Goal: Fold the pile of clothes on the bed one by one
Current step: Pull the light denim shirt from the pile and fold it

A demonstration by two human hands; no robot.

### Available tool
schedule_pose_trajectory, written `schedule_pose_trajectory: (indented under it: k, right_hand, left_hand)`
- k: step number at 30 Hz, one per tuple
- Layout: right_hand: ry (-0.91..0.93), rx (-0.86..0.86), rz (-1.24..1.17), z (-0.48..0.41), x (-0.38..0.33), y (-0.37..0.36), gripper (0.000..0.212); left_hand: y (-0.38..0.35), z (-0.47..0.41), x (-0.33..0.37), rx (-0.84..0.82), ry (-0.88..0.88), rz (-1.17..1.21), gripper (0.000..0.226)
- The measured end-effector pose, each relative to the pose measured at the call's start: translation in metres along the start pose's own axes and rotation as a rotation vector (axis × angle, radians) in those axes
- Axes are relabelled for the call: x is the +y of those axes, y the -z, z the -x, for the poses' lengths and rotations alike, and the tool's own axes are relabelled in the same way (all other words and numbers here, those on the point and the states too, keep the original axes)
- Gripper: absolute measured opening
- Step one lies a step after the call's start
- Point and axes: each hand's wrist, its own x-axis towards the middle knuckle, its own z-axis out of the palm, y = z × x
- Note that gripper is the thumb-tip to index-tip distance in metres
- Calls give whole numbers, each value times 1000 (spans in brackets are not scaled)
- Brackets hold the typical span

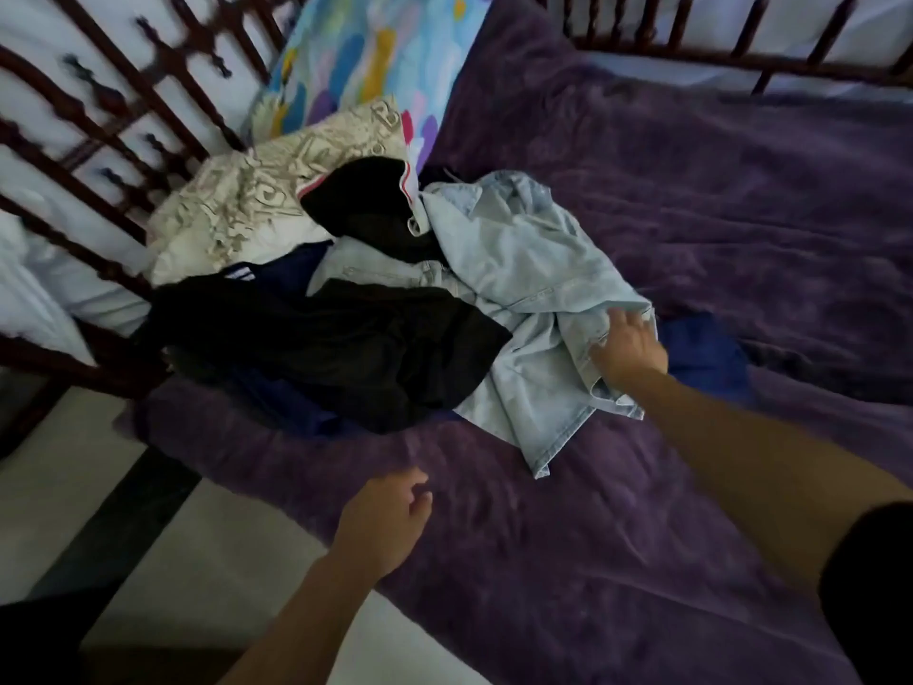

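My right hand (630,348) is resting on the pale-blue denim shirt (518,289) (grip unclear) on the purple-blanketed bed's (691,215) pile; my left hand (383,521) is hovering, loosely curled, empty. Probably floppy, weighty cloth, best lifted by its collar (467,192).
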Motion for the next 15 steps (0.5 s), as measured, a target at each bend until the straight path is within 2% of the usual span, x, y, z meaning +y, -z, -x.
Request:
schedule_pose_trajectory:
  k: [2,5,9,11,15]
  right_hand:
    - [-9,69,57,-47,-3,-5,66]
    - [-86,30,125,-99,-8,-16,73]
    - [-126,-89,295,-120,-12,-29,43]
    - [-90,-95,189,-110,-17,-28,37]
    - [24,-115,-240,-54,-42,-3,29]
  left_hand:
    - [-9,-15,-6,-22,-1,19,33]
    - [-21,-25,-17,-93,-3,20,32]
    - [-19,-33,-32,-127,8,13,32]
    - [-8,-38,-35,-137,5,-12,32]
    - [24,-54,-28,-131,-49,-51,33]
